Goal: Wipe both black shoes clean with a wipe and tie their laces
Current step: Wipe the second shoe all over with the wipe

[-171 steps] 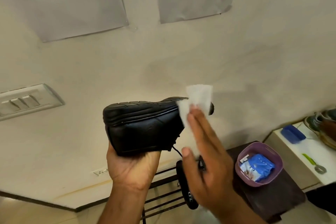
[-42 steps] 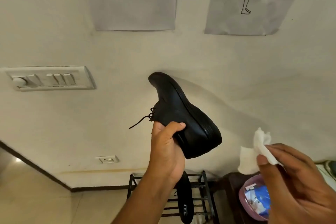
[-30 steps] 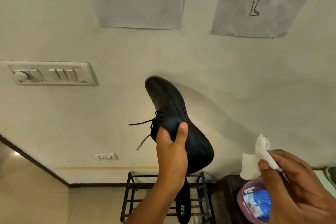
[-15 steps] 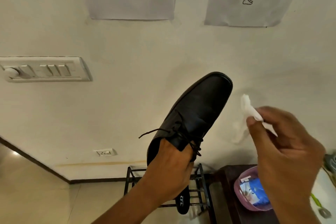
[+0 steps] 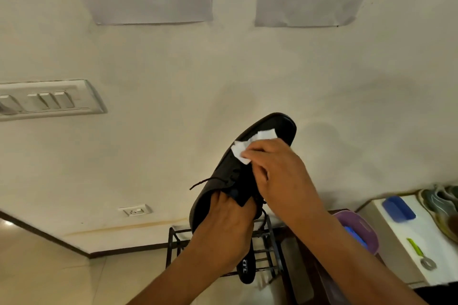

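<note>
Wiping the top of a black shoe held up in the air

The left hand [image 5: 223, 230] grips the shoe [image 5: 247, 163] at its heel opening, fingers curled inside, toe pointing up toward the wall. The right hand [image 5: 277, 171] presses a folded white wipe [image 5: 250, 146] against the toe area, fingers curled over it. The shoe looks stiff, smooth and light enough for one hand (probably slick once damp), so the heel collar is the sure hold. Its laces [image 5: 210, 181] hang loose, untied.

Open wall space from 9 to 3 o'clock around the raised black leather shoe [image 5: 257, 156]; black metal shoe rack [image 5: 262, 252] and purple plastic basket [image 5: 366, 233] obstruct at 5 to 6 o'clock.
</note>
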